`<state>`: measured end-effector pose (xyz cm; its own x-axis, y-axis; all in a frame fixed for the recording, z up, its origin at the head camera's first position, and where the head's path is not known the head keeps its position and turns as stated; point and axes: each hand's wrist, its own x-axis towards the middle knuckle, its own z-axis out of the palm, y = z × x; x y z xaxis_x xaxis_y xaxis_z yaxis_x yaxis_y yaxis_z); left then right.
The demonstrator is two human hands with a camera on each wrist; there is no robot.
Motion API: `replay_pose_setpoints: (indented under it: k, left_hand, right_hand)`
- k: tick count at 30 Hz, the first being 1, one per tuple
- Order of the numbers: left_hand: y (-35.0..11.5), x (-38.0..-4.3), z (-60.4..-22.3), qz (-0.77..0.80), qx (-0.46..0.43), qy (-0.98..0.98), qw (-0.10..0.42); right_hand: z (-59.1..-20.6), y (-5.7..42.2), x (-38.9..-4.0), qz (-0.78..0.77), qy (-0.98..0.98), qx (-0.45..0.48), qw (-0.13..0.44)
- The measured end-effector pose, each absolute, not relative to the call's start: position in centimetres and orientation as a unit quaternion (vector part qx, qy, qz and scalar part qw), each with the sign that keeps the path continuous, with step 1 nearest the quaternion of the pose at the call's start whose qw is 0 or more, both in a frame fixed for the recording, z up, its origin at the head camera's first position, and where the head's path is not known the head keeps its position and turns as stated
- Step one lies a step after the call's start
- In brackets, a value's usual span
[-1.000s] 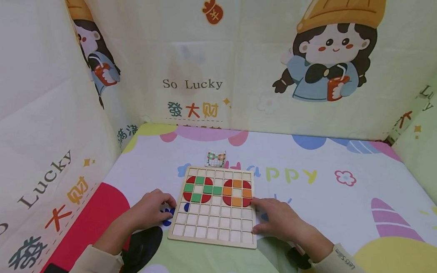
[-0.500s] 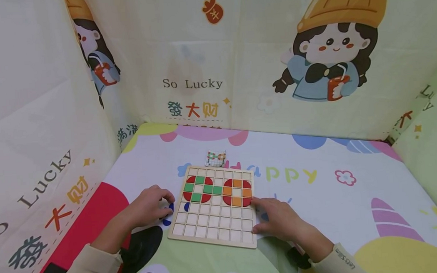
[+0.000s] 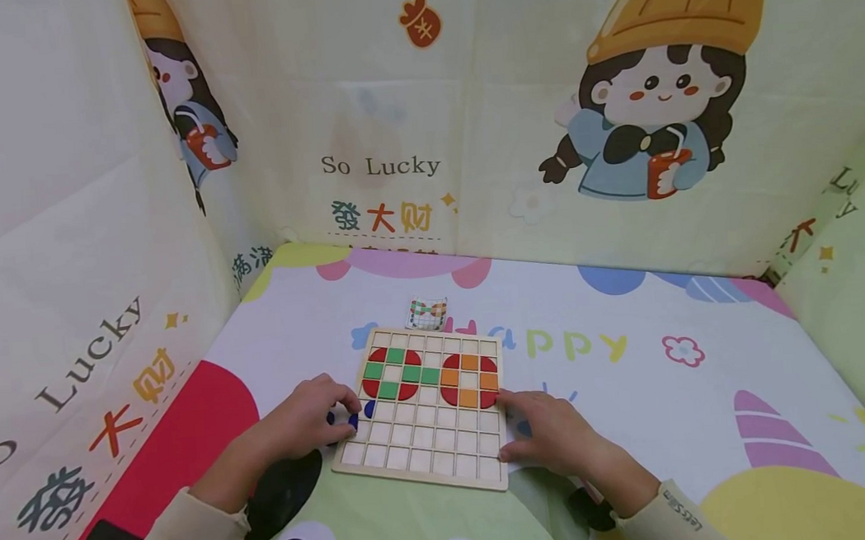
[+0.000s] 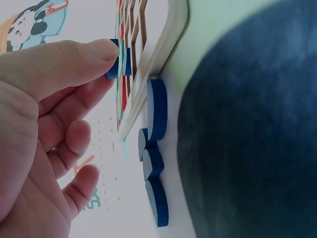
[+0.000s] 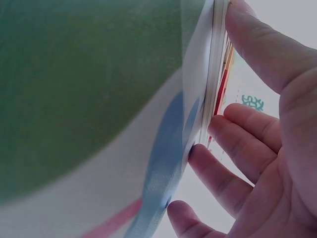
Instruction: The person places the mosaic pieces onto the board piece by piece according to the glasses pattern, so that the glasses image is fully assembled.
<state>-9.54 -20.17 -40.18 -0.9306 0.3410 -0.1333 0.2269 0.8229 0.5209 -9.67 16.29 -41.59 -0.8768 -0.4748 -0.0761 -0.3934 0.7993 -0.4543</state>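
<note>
My left hand (image 3: pixel 304 418) pinches a small blue tile (image 4: pixel 112 73) between thumb and forefinger, over the left edge of a wooden grid board (image 3: pixel 421 440). Red, green and orange tiles make two rounded shapes in the board's upper rows. One blue tile (image 3: pixel 370 409) lies in a cell near the left edge, close to the pinched one. In the left wrist view, several loose blue tiles (image 4: pixel 157 109) lie beside the board, partly hidden by the hand in the head view. My right hand (image 3: pixel 557 432) touches the board's right edge with thumb and fingertips, fingers apart.
Behind the board lies a small pattern card (image 3: pixel 428 313) with a similar coloured design. A printed cloth (image 3: pixel 634 398) covers the table. Patterned curtains (image 3: pixel 497 117) stand at the back and on both sides.
My left hand has moved right from the loose blue tiles to the board's left edge, bringing a blue tile with it. The right hand and board have stayed in place.
</note>
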Motion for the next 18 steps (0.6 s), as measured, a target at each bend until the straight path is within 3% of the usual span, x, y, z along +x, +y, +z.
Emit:
replay_pose_setpoints:
  k: [18]
  left_hand:
    - [-19.4,-9.5,-41.4,0.218,0.199,0.951,0.095]
  right_hand:
    - [-41.9,16.4,-9.8,-0.219,0.943,-0.234,0.092]
